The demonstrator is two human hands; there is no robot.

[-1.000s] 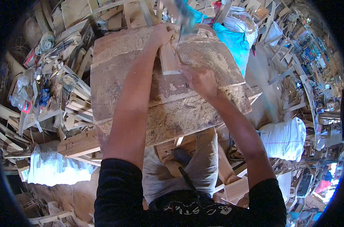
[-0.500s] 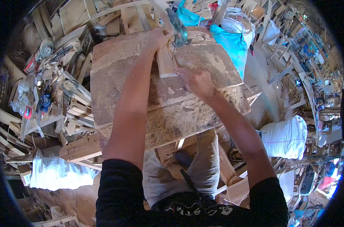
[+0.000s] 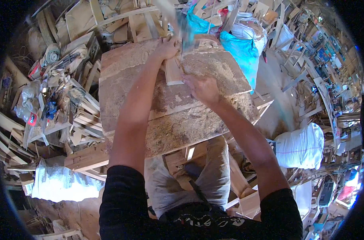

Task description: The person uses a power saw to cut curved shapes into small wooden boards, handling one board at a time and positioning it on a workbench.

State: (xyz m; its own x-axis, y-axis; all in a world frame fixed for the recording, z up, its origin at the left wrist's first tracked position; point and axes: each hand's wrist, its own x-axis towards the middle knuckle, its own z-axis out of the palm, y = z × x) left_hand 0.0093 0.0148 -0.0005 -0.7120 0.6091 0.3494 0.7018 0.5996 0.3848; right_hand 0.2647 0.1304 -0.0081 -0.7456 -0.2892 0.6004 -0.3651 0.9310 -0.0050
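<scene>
Head view: one pale wooden board (image 3: 174, 74) lying flat on my one dusty worktop (image 3: 170, 138), toward the far side. Long axis runs away from me, near end pointing back at my belly, far end tipped slightly left. Two hands on it: left hand (image 3: 168, 49) bent over the far left part, right hand (image 3: 204, 89) with fingers bunched at the near right edge. Can't tell if either really grips. One blurred teal thing (image 3: 186, 36) sits just beyond.
</scene>
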